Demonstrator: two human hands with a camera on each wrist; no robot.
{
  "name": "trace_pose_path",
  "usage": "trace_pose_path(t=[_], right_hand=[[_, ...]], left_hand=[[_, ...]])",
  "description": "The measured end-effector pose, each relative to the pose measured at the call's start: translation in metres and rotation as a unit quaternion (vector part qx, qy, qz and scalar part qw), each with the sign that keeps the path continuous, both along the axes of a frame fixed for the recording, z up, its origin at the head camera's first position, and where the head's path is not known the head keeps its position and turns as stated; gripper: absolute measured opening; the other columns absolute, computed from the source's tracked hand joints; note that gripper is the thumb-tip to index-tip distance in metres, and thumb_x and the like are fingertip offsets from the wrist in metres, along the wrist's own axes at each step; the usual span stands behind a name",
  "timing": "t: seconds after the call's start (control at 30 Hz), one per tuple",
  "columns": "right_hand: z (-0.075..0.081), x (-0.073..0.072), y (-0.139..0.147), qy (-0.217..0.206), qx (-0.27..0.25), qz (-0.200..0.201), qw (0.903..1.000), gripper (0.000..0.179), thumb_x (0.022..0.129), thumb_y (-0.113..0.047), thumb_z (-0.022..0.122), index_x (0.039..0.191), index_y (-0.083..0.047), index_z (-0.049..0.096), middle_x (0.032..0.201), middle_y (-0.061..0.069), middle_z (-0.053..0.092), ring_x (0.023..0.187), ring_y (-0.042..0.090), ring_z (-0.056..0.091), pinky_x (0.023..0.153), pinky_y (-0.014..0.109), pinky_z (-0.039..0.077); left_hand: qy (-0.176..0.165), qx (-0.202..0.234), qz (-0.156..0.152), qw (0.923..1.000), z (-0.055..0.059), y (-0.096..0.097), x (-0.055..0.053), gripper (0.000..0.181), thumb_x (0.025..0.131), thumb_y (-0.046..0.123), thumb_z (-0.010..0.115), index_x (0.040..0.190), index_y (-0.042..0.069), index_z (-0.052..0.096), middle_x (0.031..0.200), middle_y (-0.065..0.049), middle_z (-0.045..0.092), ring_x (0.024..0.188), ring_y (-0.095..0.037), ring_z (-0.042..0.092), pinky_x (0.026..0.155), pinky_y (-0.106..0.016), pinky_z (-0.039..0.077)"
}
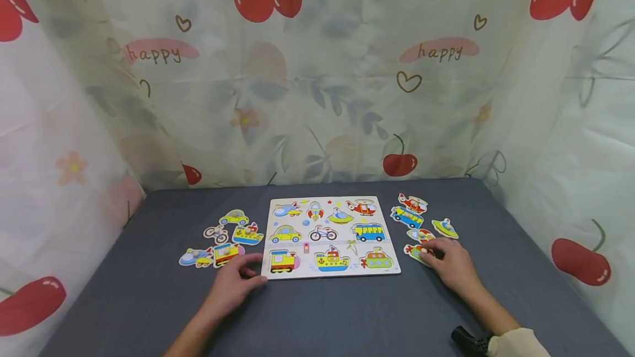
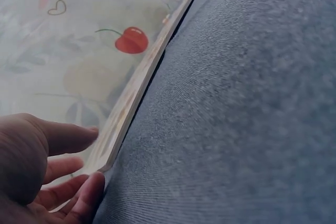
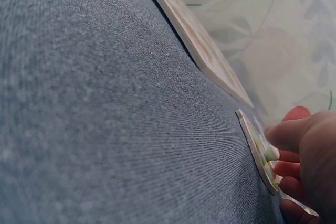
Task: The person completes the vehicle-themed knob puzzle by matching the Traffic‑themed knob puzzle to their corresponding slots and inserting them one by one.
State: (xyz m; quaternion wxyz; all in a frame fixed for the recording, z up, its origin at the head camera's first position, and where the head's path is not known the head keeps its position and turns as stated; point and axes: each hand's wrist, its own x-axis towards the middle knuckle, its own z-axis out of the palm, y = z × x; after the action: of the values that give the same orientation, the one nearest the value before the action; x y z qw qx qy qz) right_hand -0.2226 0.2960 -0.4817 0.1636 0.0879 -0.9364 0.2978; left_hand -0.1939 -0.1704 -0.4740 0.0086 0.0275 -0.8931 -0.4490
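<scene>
In the head view a peg puzzle board (image 1: 307,244) with vehicle pictures lies on the dark table. My left hand (image 1: 234,282) is at its near left corner, thumb and fingers loosely parted; in the left wrist view the fingertips (image 2: 95,182) are right at the board's corner. My right hand (image 1: 452,266) is over the submarine piece (image 1: 415,252) right of the board. From the right wrist, the piece lies flat with its pale knob (image 3: 271,153) between thumb and fingers, the thumb a little apart from it. Part of the submarine piece is hidden by the hand.
Left of the board lie a car piece (image 1: 234,217), a bicycle piece (image 1: 216,233), a ship piece (image 1: 248,233), a plane piece (image 1: 195,258) and a train piece (image 1: 225,254). Helicopter (image 1: 413,203), bus (image 1: 407,217), rocket (image 1: 420,234) and flying saucer (image 1: 445,228) pieces are on the right. Printed curtains surround the table.
</scene>
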Motion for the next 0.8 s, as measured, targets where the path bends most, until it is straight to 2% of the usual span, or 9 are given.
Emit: trace_pose_path(t=[0.27,0.5,0.8], right_hand=[[-0.001,-0.0017,-0.0015,-0.009,0.022,-0.005,0.9997,0.019,0.082,-0.009,0.076,0.1,-0.002,0.073,0.104,0.015,0.067,0.103,0.038,0.057,0.089,0.056,0.039],[0.0013,-0.0022,-0.0028,-0.009,0.029,-0.01,0.9995,0.017,0.081,-0.007,0.077,0.097,-0.002,0.073,0.103,0.016,0.067,0.102,0.039,0.057,0.089,0.057,0.039],[0.0009,-0.0045,-0.0021,-0.004,0.034,-0.009,0.9994,0.011,0.08,-0.006,0.076,0.09,-0.003,0.073,0.099,0.015,0.067,0.1,0.038,0.058,0.089,0.056,0.039]], left_hand=[[0.018,-0.058,-0.04,0.9973,0.0018,0.0011,-0.0046,0.058,0.07,0.015,0.087,0.124,0.007,0.066,0.09,-0.001,0.061,0.074,-0.014,0.054,0.067,-0.033,0.043],[0.033,-0.103,-0.055,0.9926,0.0019,0.0032,-0.0068,0.063,0.068,0.018,0.089,0.126,0.008,0.065,0.112,-0.005,0.062,0.075,-0.012,0.053,0.069,-0.033,0.042],[0.022,-0.128,-0.061,0.9897,0.0009,0.0041,-0.0071,0.065,0.07,0.021,0.088,0.129,0.01,0.063,0.123,-0.007,0.059,0.077,-0.013,0.052,0.069,-0.033,0.041]])
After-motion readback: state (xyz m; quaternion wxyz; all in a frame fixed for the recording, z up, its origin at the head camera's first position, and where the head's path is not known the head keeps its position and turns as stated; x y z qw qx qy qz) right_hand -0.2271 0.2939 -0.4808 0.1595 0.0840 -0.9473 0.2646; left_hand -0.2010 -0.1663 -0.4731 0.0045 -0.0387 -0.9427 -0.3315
